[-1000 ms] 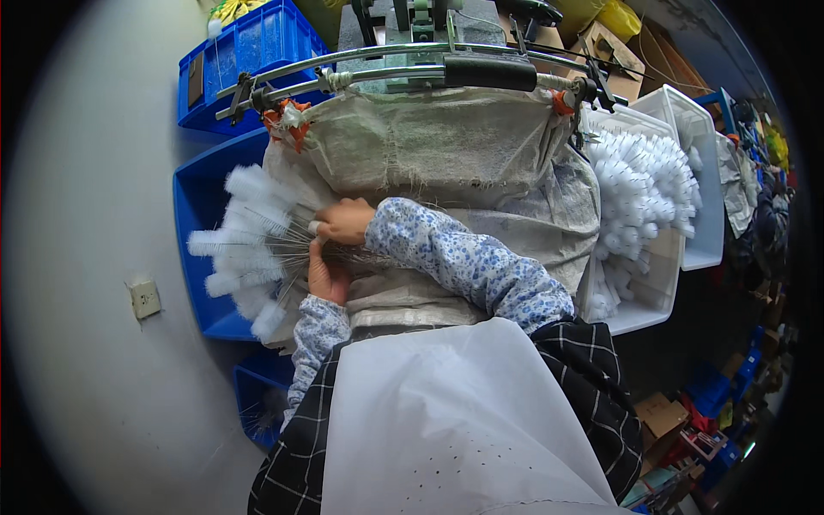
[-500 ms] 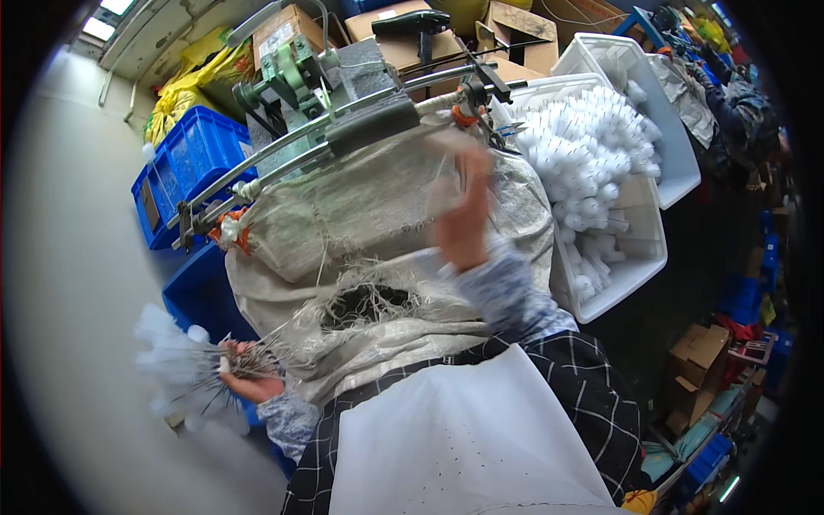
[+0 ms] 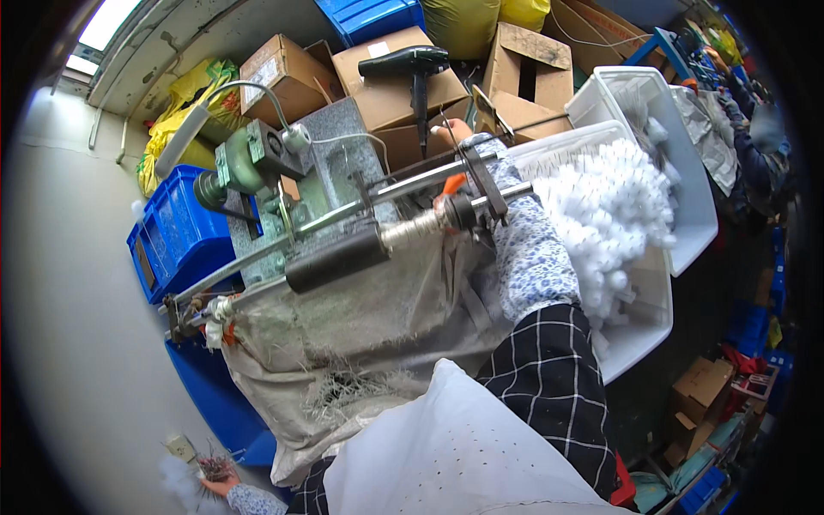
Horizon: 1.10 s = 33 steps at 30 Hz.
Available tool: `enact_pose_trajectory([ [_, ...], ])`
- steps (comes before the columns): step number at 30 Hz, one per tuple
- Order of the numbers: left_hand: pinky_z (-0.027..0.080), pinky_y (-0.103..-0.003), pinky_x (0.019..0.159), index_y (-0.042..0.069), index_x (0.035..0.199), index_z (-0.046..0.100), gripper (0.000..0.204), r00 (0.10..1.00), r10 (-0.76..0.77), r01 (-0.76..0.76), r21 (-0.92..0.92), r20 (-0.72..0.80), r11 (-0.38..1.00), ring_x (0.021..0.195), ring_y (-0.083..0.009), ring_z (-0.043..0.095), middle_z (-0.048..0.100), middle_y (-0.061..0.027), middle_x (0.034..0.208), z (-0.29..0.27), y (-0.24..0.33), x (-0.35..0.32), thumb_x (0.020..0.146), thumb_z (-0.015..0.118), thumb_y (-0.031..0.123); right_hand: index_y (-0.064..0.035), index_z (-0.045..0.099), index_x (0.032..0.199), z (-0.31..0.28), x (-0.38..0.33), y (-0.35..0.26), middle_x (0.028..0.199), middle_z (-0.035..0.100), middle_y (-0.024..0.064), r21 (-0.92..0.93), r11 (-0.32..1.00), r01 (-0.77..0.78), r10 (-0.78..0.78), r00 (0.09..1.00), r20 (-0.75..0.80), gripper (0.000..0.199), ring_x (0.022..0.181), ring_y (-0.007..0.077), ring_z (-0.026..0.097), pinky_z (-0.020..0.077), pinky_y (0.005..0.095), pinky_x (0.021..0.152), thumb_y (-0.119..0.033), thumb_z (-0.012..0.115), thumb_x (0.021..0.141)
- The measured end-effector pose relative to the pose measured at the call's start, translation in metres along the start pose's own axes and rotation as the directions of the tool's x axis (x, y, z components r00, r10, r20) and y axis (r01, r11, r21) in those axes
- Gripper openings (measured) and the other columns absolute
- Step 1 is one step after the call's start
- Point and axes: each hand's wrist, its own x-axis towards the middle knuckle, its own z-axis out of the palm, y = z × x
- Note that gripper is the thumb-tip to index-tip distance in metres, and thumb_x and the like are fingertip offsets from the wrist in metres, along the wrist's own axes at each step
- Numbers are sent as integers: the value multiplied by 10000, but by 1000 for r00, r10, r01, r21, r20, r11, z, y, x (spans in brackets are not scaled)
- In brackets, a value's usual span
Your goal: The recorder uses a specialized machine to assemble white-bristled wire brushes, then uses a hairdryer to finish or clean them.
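Note:
At the lower left, my left hand (image 3: 220, 482) is closed around a bunch of thin wire stems. The stems belong to white tufted brushes (image 3: 180, 482), whose fluffy heads point left and are blurred. My right hand (image 3: 455, 130) is stretched far forward, beyond the metal rails (image 3: 412, 187) and beside the black hair dryer (image 3: 419, 69). Its fingers are bent in next to a thin dark rod; what they hold, if anything, I cannot make out. Just right of that forearm lies a heap of white brushes (image 3: 601, 215), stems upward.
A green bench machine (image 3: 245, 163) stands behind the rails, which carry a black roller (image 3: 339, 257). A frayed, torn woven sack (image 3: 360, 330) hangs below. White plastic bins (image 3: 639, 343) are at the right, blue crates (image 3: 184, 227) at the left, and cardboard boxes (image 3: 386, 47) behind.
My right hand has moved forward from above the sack to beyond the rails. My left hand, with its brush bunch, sits lower in view. The whole view has shifted.

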Motion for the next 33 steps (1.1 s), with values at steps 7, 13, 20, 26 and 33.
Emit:
enact_pose_trajectory([
  [7,444,-413,780,102,1011,556,432,963,110,-73,156,-245,985,888,-208,556,580,-45,989,-28,-11,-51,807,393,446,99,399,1047,54,0,-67,1050,481,281,-47,998,-30,15,958,-286,719,944,338,516,395,353,844,-398,686,614],
  [13,458,-278,618,96,872,560,334,997,22,-1,265,-77,964,690,-148,540,576,-20,796,-1,-98,-42,826,414,394,13,523,844,3,25,-33,746,576,117,64,993,101,-65,902,-428,383,667,238,556,431,332,617,-294,661,661],
  [20,430,-264,686,41,970,487,309,812,-106,169,-56,575,984,733,-144,497,530,-29,813,45,-100,-48,844,408,312,-120,406,572,-73,-80,-43,459,336,-30,898,429,101,78,986,-148,250,380,67,323,240,222,342,-183,597,722],
  [26,425,-300,743,6,1150,333,540,604,-170,490,-195,778,850,754,-135,468,436,-30,848,96,-89,-107,710,628,108,-104,404,572,-147,-191,-56,467,361,-26,744,505,438,205,776,-597,221,369,66,339,251,210,336,-73,582,699],
  [33,393,-355,876,44,1225,298,636,416,-358,636,14,836,771,864,-188,492,451,-54,912,44,-153,-173,724,641,234,-89,364,551,-158,-353,-72,461,336,-17,389,643,659,-6,512,-859,208,390,73,310,249,220,366,-74,515,693],
])
